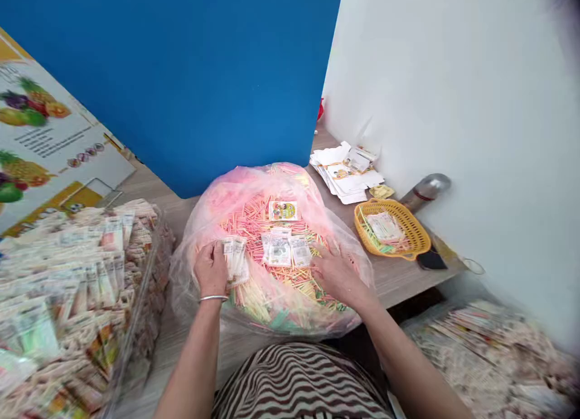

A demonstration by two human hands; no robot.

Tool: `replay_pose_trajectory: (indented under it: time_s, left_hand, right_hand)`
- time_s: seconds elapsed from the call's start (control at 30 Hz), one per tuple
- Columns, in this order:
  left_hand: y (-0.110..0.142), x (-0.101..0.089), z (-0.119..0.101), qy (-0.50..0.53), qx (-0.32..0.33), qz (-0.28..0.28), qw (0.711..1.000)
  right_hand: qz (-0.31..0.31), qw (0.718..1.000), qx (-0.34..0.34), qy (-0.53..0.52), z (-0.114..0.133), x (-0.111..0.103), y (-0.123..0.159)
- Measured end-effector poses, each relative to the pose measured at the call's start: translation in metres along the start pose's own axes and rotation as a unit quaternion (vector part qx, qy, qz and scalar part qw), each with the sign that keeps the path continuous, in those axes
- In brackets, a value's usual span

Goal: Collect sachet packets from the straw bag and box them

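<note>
A large clear plastic bag (203, 201) stands open on the table, filled with thin pink, yellow and green paper sticks (247, 216). My left hand (211, 269), with a bangle at its wrist, is closed on a few small printed packets (235, 262) at the bag's left side. My right hand (335, 272) is over the sticks at the right, fingers stretched out and apart. Its fingertips are close to a group of white packets (277, 250) lying on the sticks; whether they touch is unclear. Farther back lies a colourful packet (284, 211) with a fruit print.
At the left, a clear-sided container (136, 322) is heaped with packets. To the right are a yellow basket (419, 231) with packets and sticks, flattened white cartons (348, 177), a metal bottle (428, 189) and a dark object (431, 260). More packets (493, 352) fill the lower right. A blue panel (181, 74) stands behind.
</note>
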State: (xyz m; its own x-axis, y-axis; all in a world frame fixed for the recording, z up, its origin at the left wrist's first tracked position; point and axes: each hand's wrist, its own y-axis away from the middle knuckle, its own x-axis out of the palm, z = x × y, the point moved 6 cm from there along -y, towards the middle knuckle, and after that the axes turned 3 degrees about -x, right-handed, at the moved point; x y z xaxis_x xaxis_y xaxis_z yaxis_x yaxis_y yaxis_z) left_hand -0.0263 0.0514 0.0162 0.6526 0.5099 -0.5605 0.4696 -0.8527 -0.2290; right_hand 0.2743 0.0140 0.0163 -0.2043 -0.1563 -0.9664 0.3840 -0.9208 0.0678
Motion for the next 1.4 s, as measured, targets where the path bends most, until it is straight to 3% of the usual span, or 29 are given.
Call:
replay_pose_trajectory:
  time_s: [0.17, 0.5, 0.73, 0.9, 1.0, 1.07, 1.2, 1.4]
  left_hand:
    - [-0.001, -0.003, 0.0, -0.019, 0.008, 0.009, 1.0]
    - [-0.002, -0.006, -0.001, -0.136, 0.043, 0.003, 0.99]
    - [0.0, -0.016, -0.007, -0.156, 0.076, -0.021, 0.985]
    - [0.017, -0.027, -0.045, -0.15, 0.193, -0.107, 0.964]
    - [0.029, -0.025, -0.069, -0.124, 0.25, -0.105, 0.955]
    - [0.034, -0.023, -0.078, -0.108, 0.264, -0.1, 0.953]
    - [0.033, -0.02, -0.077, -0.088, 0.258, -0.096, 0.957]
    - [0.03, -0.02, -0.068, -0.078, 0.267, -0.082, 0.957]
  right_hand:
    - [0.05, 0.994, -0.079, -0.059, 0.029, 0.01, 0.015]
    - [0.002, 0.994, -0.108, 0.03, 0.049, 0.033, 0.008]
    - [0.005, 0.997, -0.065, 0.045, 0.035, 0.027, 0.008]
    - [0.007, 0.999, -0.003, -0.045, 0.011, 0.012, 0.003]
    - [0.031, 0.993, 0.033, -0.109, 0.003, 0.009, 0.002]
    - [0.056, 0.993, 0.018, -0.102, 0.007, 0.013, 0.002]
    - [0.106, 0.994, -0.029, -0.008, 0.026, 0.032, 0.002]
    - [0.103, 0.993, -0.033, 0.035, 0.029, 0.041, -0.003]
